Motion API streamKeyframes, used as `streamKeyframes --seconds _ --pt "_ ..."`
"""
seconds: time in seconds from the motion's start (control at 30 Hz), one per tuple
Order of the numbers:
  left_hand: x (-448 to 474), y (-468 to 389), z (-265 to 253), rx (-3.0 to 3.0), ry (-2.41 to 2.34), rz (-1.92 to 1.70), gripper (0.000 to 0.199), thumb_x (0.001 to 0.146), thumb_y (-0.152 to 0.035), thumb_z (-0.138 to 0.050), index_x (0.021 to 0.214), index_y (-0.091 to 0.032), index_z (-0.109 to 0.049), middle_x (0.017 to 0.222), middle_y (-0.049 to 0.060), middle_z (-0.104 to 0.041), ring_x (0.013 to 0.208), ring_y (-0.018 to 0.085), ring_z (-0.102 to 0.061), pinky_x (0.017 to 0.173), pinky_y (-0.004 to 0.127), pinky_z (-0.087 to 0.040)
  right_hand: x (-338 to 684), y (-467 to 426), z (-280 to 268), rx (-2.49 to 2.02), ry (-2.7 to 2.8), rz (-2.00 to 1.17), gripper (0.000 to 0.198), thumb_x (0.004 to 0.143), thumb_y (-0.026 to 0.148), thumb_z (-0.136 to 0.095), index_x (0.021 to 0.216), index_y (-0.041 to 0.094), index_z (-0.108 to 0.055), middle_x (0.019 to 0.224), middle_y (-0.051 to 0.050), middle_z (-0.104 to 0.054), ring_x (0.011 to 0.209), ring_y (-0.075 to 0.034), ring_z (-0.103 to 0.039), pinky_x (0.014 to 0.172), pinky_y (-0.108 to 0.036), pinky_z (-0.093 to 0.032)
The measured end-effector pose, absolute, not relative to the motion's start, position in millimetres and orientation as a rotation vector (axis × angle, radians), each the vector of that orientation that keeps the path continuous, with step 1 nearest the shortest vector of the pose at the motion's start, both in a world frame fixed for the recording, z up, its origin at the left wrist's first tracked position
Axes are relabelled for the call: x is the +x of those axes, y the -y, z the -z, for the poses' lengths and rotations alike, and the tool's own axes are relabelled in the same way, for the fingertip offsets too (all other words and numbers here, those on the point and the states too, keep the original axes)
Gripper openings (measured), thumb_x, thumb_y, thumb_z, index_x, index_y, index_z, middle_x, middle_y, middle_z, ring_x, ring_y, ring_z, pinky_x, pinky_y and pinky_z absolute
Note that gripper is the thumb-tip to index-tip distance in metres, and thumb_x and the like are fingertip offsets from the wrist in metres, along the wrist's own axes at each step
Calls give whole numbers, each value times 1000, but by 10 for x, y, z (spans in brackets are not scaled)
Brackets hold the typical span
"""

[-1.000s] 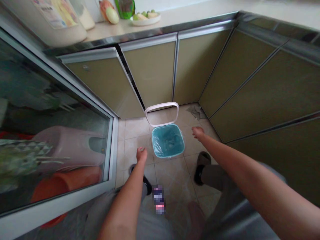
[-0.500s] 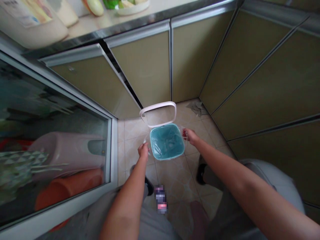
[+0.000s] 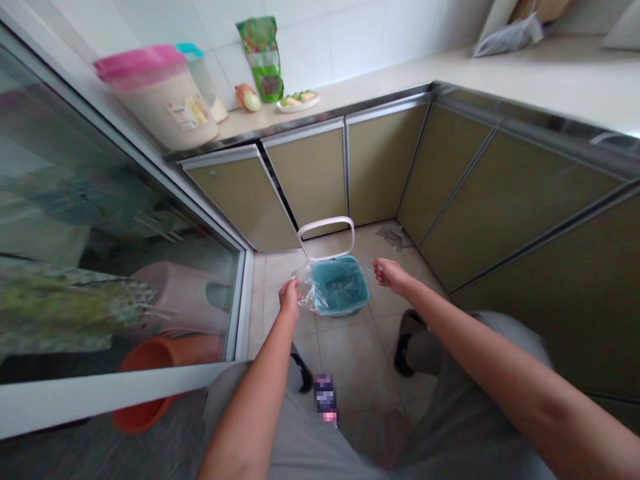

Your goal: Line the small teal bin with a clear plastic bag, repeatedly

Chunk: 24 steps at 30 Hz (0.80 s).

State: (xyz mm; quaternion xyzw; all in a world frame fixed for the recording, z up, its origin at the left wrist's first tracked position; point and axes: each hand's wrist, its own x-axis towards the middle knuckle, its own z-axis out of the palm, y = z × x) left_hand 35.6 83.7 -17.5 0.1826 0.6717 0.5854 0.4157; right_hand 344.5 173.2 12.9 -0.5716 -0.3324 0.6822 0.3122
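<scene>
Clear liner (image 3: 309,295) stretches from bin (image 3: 365,288) to left hand (image 3: 289,297).

Room is free above the bin (image 3: 365,287); plastic film (image 3: 311,292) blocks its left.

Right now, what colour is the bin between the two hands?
The bin is teal; the head view shows it best.
</scene>
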Motion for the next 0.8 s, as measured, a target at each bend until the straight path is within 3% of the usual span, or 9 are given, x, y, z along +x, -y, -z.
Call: streamKeyframes --seconds 0.27,0.57,0.67,0.8 --pt "262 -567 -942 526 -1345 -1482 20 75 -36 -67 81 -19 -60 46 -13 -22 38 7 -21 48 22 -38 3808 -1689 -1261 -1324 1076 -1733 23 90 31 -58 74 22 -44 57 4 -42 47 -11 -36 47 -25 -32" --pt "169 -489 -2768 759 -1061 -1555 11 85 -29 -62 82 -18 -59 52 -12 -24 39 5 -24 52 20 -47 4024 -1500 -2991 -1170 1339 -1582 24 93 31 -52 72 23 -44 60 1 -40 51 -12 -32 47 -25 -30" --pt "300 -224 -3046 854 -1018 -1533 11 88 -28 -61 84 -18 -61 55 -11 -25 41 5 -27 53 20 -48 4116 -1274 -3218 -1146 1394 -1535 23 92 28 -53 71 21 -47 60 -1 -44 50 -11 -36 45 -24 -31" --pt "435 220 -2999 867 -1008 -1473 11 88 -27 -63 84 -17 -63 56 -9 -28 44 6 -33 56 22 -51 4274 -953 -3207 -1125 1452 -1517 20 89 27 -60 71 19 -54 63 -1 -50 48 -9 -42 43 -21 -36"
